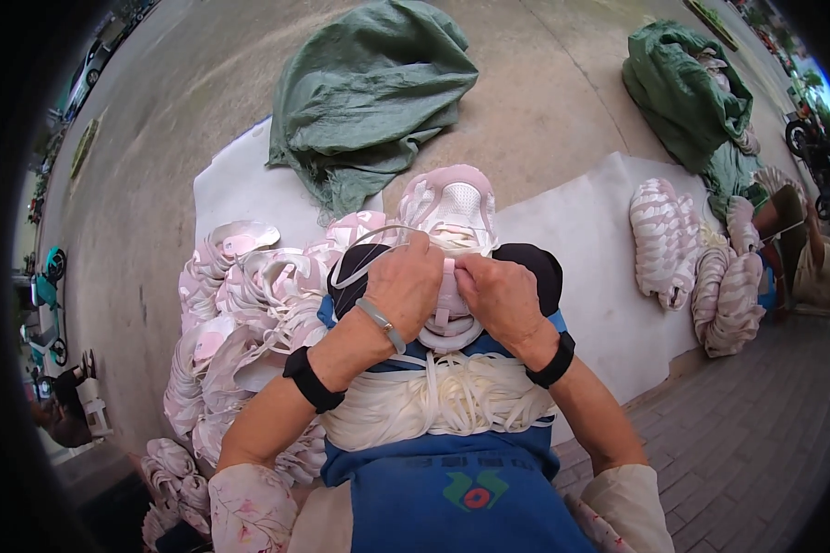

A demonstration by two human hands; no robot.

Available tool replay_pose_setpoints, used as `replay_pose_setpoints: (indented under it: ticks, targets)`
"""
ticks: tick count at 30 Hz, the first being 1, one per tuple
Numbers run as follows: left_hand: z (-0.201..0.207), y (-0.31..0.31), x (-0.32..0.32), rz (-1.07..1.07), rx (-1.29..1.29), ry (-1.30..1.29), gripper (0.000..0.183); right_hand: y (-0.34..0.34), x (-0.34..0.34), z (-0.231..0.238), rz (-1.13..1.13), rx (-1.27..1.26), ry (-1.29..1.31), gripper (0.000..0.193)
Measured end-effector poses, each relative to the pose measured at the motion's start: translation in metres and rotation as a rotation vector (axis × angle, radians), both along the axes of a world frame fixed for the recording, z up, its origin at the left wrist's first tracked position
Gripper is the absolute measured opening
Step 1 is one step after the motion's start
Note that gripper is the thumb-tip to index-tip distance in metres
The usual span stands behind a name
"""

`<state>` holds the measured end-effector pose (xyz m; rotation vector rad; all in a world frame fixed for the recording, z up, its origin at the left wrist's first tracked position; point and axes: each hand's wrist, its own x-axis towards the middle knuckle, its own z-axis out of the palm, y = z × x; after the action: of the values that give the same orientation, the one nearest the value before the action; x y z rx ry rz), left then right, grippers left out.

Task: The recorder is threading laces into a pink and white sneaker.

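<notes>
A pink and white sneaker (pixel 452 205) rests on my lap, its toe pointing away from me. Both my hands meet over its pale pink tongue. My left hand (pixel 404 288) is closed, and a loose white shoelace (pixel 367 238) loops out from it to the left. On the other side of the tongue, my right hand (pixel 504 300) is pinched at the sneaker's lacing edge; whatever lies between its fingertips is hidden. A thick bundle of off-white shoelaces (pixel 433 396) lies across my lap on a blue apron (pixel 406 511).
Many similar sneakers (pixel 240 323) are heaped at my left. White sheeting (pixel 572 249) covers ground ahead and right. A green sack (pixel 369 92) lies beyond the sneaker. At right stand stacked shoes (pixel 664 241), another green sack (pixel 687 97) and a person (pixel 821 267).
</notes>
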<state>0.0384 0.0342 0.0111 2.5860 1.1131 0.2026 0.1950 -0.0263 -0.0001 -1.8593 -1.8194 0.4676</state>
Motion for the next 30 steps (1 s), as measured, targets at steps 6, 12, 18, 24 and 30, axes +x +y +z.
replay_pose_setpoints:
  ticks: [6, 12, 18, 24, 30]
  targets:
    - [-0.019, -0.002, -0.005, 0.066, -0.176, -0.421, 0.007, 0.000, 0.009, -0.006, -0.002, 0.018, 0.302, 0.015]
    - [-0.025, -0.006, 0.001, 0.121, -0.100, -0.461, 0.008, 0.005, 0.013, -0.012, 0.005, -0.003, 0.464, 0.017]
    - [-0.010, 0.008, -0.004, 0.035, -0.155, -0.258, 0.007, 0.009, 0.018, -0.007, -0.010, -0.169, 0.562, 0.017]
    - [0.001, 0.008, -0.007, 0.033, -0.083, -0.195, 0.011, 0.003, 0.004, -0.011, -0.048, -0.023, 0.276, 0.015]
    - [0.003, 0.007, 0.001, 0.031, -0.032, -0.061, 0.007, 0.006, 0.017, -0.016, 0.020, -0.042, 0.557, 0.015]
